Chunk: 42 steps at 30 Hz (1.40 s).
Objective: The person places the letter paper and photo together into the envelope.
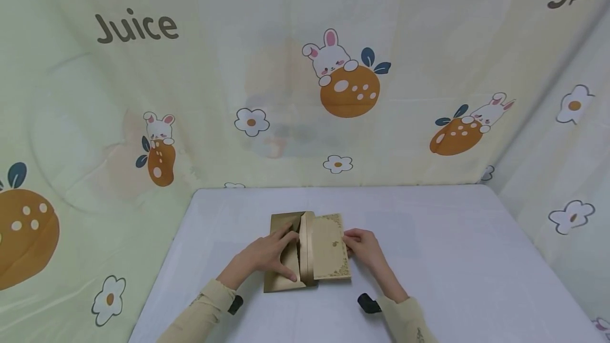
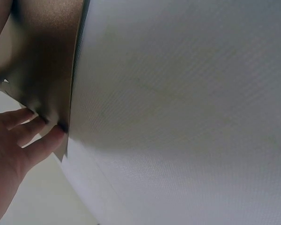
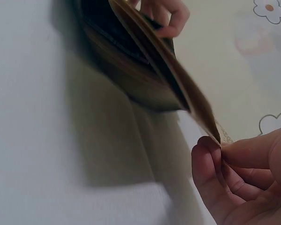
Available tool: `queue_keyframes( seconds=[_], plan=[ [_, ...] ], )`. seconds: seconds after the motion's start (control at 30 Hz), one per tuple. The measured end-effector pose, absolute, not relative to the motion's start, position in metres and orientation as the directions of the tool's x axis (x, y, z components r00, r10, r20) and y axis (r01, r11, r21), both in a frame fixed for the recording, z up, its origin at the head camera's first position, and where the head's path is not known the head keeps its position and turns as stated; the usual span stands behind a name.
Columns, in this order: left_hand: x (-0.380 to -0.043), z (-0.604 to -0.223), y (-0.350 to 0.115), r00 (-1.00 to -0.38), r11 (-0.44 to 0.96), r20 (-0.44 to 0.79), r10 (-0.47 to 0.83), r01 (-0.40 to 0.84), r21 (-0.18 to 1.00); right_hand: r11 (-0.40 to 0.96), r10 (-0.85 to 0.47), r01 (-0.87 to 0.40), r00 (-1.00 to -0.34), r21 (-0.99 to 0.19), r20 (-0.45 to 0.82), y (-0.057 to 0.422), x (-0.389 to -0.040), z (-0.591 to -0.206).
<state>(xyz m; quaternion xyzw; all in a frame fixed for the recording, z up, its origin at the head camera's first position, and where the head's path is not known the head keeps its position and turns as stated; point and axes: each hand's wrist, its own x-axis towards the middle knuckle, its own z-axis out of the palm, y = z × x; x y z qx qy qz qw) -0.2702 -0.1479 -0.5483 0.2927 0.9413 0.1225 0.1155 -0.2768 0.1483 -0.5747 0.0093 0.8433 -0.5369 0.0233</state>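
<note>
A flat gold envelope [image 1: 276,282] lies on the table with a raised fold along its right side. From that side a pale gold card [image 1: 329,253] extends, with ornamental corners and a small motif. My left hand [image 1: 267,254] rests spread over the envelope, thumb low and fingers higher up. In the left wrist view, its fingertips [image 2: 57,133] press at the envelope's brown surface [image 2: 54,51]. My right hand [image 1: 366,247] pinches the card's right edge between thumb and fingers. The right wrist view shows that edge [image 3: 203,115] lifted, with a dark gap between layers behind it.
A white-covered table [image 1: 443,263] extends around the hands. Behind it hangs a pale curtain [image 1: 214,68] printed with rabbits, oranges and flowers. Black wrist devices show beside the left sleeve [image 1: 202,308] and right sleeve [image 1: 405,319].
</note>
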Motion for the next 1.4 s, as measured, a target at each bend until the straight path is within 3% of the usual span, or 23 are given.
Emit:
queue_keyframes(
  seconds=[0.77,1.07,1.4],
  plan=[
    [-0.274,-0.550,-0.147,-0.805,0.801,-0.144,0.575,0.519,0.298,0.449,-0.043,0.041,-0.997,-0.893,-0.068,0.110,-0.285,-0.575],
    [-0.272,-0.550,-0.147,-0.808,0.803,-0.151,0.570,0.508,0.312,0.471,-0.124,-0.043,-0.992,-0.881,-0.018,0.094,-0.283,-0.575],
    [-0.272,-0.548,-0.147,-0.805,0.801,-0.146,0.575,0.517,0.302,0.440,-0.246,-0.071,-0.968,-0.895,-0.044,0.081,-0.283,-0.574]
  ],
)
